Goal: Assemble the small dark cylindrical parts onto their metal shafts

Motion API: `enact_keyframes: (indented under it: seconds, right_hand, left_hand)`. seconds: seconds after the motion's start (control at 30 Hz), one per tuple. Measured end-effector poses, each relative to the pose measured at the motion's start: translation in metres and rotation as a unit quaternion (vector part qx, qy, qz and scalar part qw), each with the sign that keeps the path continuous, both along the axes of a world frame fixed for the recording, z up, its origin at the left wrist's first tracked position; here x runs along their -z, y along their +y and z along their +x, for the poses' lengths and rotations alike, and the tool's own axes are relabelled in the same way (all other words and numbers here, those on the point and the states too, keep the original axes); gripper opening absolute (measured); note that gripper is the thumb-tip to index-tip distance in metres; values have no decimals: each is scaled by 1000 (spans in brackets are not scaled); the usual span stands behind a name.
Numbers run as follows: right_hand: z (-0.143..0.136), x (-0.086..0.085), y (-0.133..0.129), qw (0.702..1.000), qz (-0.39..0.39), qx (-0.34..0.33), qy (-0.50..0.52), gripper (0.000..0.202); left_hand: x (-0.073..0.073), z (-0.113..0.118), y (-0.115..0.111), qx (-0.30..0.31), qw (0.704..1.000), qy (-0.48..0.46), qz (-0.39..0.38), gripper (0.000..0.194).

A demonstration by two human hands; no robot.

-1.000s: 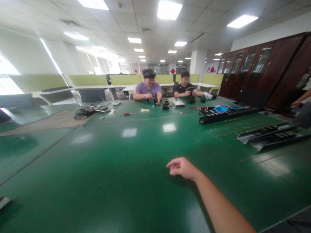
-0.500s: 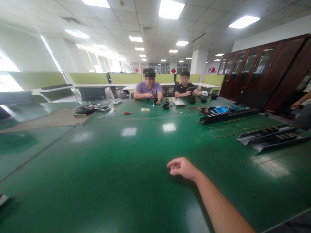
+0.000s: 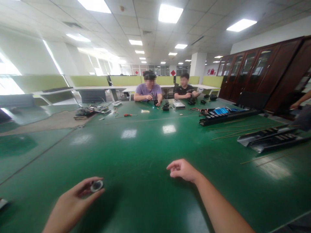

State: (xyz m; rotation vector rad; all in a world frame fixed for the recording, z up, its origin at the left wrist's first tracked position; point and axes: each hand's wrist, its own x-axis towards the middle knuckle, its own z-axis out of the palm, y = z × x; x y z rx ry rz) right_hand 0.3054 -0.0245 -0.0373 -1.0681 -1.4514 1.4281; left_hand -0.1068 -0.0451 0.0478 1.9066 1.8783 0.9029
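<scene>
My left hand (image 3: 74,199) is at the lower left above the green table (image 3: 136,200). Between its thumb and fingers it grips a small round object (image 3: 97,186) with a pale grey rim and a dark middle; what kind of part it is I cannot make out. My right hand (image 3: 182,169) hovers low over the tabletop, right of centre. Its fingers point left, loosely bent and apart from the thumb, and nothing shows in them.
Across the table sit two people (image 3: 148,90) (image 3: 184,89) handling dark parts. A red screwdriver (image 3: 128,115) lies before them. Electronic scraps (image 3: 85,112) are at the far left. To the right are black metal channels (image 3: 261,144), a blue item (image 3: 221,110) and thin rods (image 3: 230,133).
My left hand has come into view at the lower left with the round object in its grip. My right hand stays almost where it was. The right co-worker's gloved hand has risen.
</scene>
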Motion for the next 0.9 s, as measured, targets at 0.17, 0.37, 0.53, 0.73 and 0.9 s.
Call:
enact_keyframes:
  seconds: [0.17, 0.37, 0.53, 0.73, 0.9]
  right_hand:
    - [-1, -1, 0, 1000, 0, -4, 8, 35]
    - [-3, -1, 3, 1000, 11, 14, 19, 42]
    - [-12, -2, 2, 995, 65, 62, -35, 57]
    - [-21, -4, -8, 977, 137, 73, -144, 62]
    - [-24, -6, -12, 971, 147, 72, -175, 53]
  left_hand:
    - [-10, 95, 22, 179, 980, -69, -53, 37]
    - [7, 160, 37, 270, 959, -61, -52, 35]
    - [30, 156, 45, 323, 945, -50, -20, 31]
    - [52, 157, 44, 338, 940, -47, -15, 41]
    - [54, 163, 42, 331, 941, -66, -33, 28]
